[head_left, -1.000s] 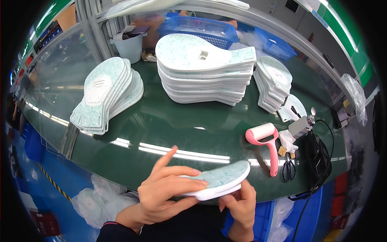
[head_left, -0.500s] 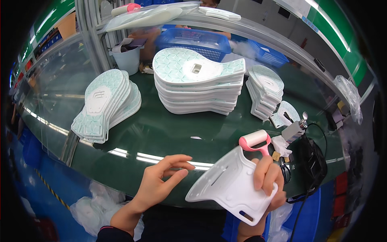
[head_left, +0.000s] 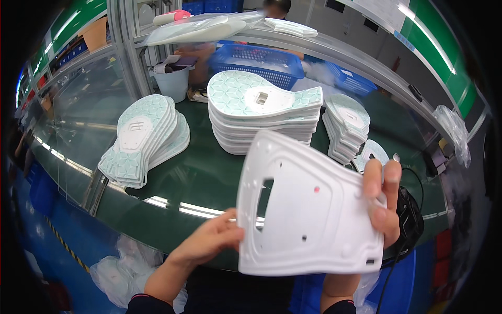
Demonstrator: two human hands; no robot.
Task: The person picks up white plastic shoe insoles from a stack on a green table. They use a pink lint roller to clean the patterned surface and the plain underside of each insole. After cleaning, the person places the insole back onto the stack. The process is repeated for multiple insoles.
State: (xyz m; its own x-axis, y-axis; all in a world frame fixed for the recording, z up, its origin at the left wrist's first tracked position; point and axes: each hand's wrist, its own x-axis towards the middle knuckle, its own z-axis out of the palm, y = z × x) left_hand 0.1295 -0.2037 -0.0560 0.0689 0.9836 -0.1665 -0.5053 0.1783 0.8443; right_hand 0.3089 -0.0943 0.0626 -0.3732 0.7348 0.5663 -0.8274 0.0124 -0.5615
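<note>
A white moulded plastic panel [head_left: 334,220] is held up over the near side of the table, its plain ribbed face toward me. It has a long slot and several small holes. My right hand [head_left: 384,201] is closed on its right edge, fingers over the front. At the opposite edge, my left hand [head_left: 217,238] is closed, with its fingertips against the rim beside the slot. A pink spot shows through one small hole. The lint roller is otherwise hidden behind the panel, so I cannot tell whether a hand touches it.
Stacks of white panels with green geometric patterns stand at the left [head_left: 138,136], centre [head_left: 261,112] and right [head_left: 345,123]. Behind are a blue basket [head_left: 256,63] and a pale bin [head_left: 172,83]. A black bag [head_left: 410,212] lies at right; a metal frame [head_left: 334,44] crosses the back.
The panel has risen and turned from a tilted, edge-leaning pose to face me broadly. My left hand, earlier apart with fingers spread, has come to its left edge. The roller has become hidden.
</note>
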